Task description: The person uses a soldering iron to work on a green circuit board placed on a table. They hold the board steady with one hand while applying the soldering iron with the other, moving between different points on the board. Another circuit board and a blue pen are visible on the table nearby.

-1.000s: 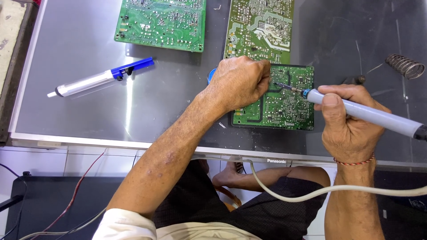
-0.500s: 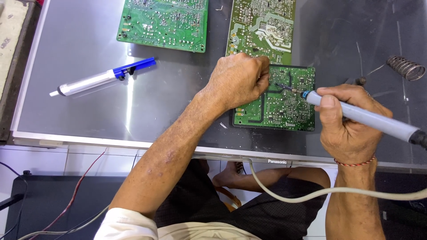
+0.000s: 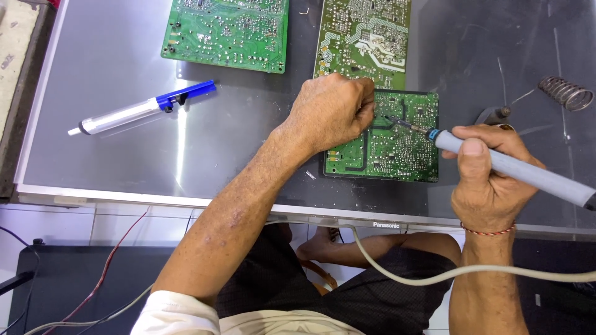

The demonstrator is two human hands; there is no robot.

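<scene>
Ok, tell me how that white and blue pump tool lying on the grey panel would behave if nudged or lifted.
The pump tool is a long round tube lying flat on the smooth grey panel, so a sideways nudge would probably roll or slide it. The blue clip end may check the roll. It looks rigid and probably light, easy to lift one-handed.

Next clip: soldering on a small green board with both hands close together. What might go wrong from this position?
The soldering iron tip sits right beside the left hand fingers on the small circuit board, so a slip may burn them. The iron's cord trails across the lap and might snag, jerking the right hand.
</scene>
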